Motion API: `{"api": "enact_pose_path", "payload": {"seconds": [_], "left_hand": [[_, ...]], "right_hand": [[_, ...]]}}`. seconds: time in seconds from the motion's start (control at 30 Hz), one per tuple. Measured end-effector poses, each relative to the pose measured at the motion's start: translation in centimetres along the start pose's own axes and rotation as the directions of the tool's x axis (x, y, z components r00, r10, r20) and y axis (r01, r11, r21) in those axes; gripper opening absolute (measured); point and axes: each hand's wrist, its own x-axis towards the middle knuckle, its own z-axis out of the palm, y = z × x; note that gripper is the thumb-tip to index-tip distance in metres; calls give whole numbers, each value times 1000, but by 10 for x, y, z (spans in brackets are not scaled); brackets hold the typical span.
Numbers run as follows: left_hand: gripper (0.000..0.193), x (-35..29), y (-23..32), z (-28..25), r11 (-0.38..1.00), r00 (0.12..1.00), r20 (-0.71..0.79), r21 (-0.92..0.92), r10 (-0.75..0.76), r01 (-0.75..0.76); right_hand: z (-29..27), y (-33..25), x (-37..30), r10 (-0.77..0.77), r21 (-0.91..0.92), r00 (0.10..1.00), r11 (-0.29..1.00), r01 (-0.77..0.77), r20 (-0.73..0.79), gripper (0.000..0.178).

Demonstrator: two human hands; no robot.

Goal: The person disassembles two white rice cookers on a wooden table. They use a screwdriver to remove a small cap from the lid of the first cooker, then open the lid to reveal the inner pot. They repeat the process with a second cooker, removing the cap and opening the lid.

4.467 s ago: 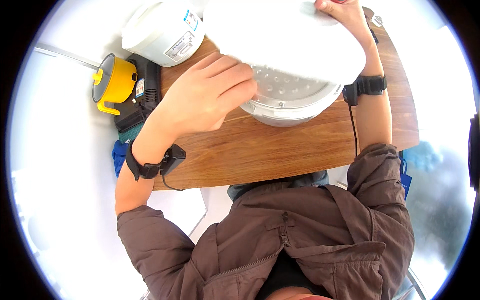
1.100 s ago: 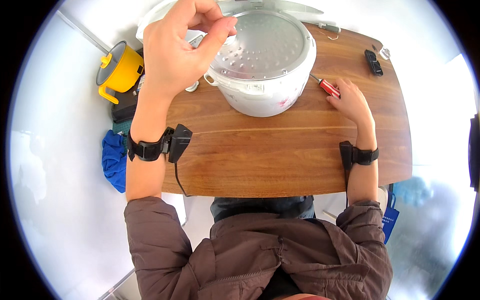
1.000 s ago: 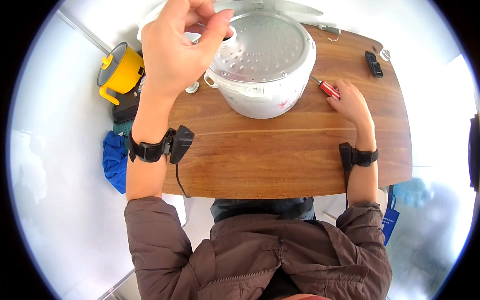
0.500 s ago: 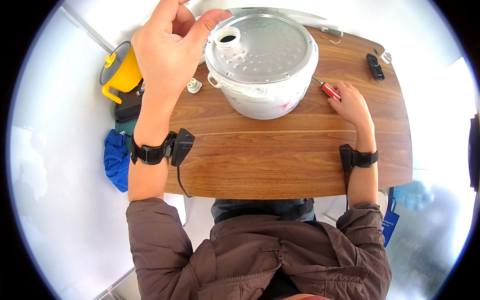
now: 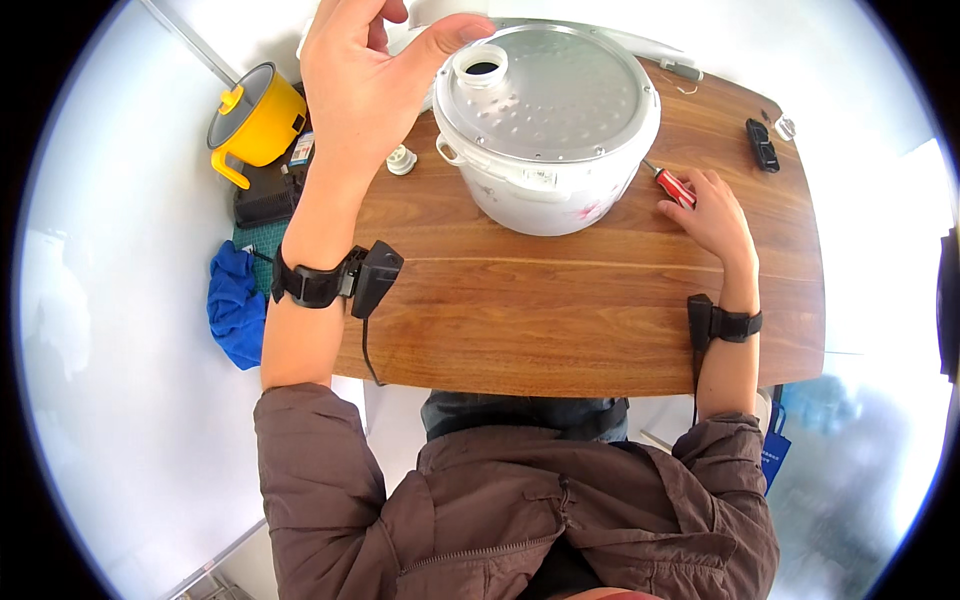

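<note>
In front of me stands a round white pot-like appliance (image 5: pixel 550 205) with a pink flower print. Its top is a dimpled silver metal plate (image 5: pixel 575 90), and a white collar (image 5: pixel 480 66) rings a dark hole in it. My left hand (image 5: pixel 365 85) is raised at the upper left, beside the appliance. Its thumb stretches toward the collar, apart from the fingers, which the top edge partly cuts off; I see nothing in its grasp. On the table right of the appliance, my right hand (image 5: pixel 712 212) curls round the red-and-white handle of a screwdriver (image 5: pixel 676 188). The shaft points toward the appliance.
A white plastic fitting (image 5: pixel 401 160) sits left of the appliance. Farther left are a yellow pot (image 5: pixel 262 135) and a blue cloth (image 5: pixel 235 305). A black part (image 5: pixel 762 146), a small white piece (image 5: pixel 785 128) and a grey-handled tool (image 5: pixel 683 70) lie along the table's far right.
The view has shifted, so the appliance and most table items appear slightly farther right. My left hand has moved a little right with its thumb still out. The right hand keeps its hold on the screwdriver.
</note>
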Motion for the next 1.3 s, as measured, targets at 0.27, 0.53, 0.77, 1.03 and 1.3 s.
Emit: {"api": "enact_pose_path", "payload": {"seconds": [0.27,0.53,0.77,1.03,1.3], "left_hand": [[49,-3,-14,4,996,996,6,-10,87,-87],[50,-7,-9,4,998,998,18,19,61,-61],[49,-13,-7,7,999,998,-14,5,53,-53],[49,-16,5,1,998,998,62,49,28,-31],[48,-19,11,0,999,998,59,41,29,-31]], "right_hand": [[-9,-1,-3,33,31,997,999,-35,71,70],[-11,8,-2,-6,130,997,991,-4,76,71],[-33,-10,-3,-138,216,903,946,242,-408,27],[-61,-126,-29,-633,-112,417,624,773,-652,16],[-60,-150,-11,-787,-224,404,547,807,-467,22]]}}
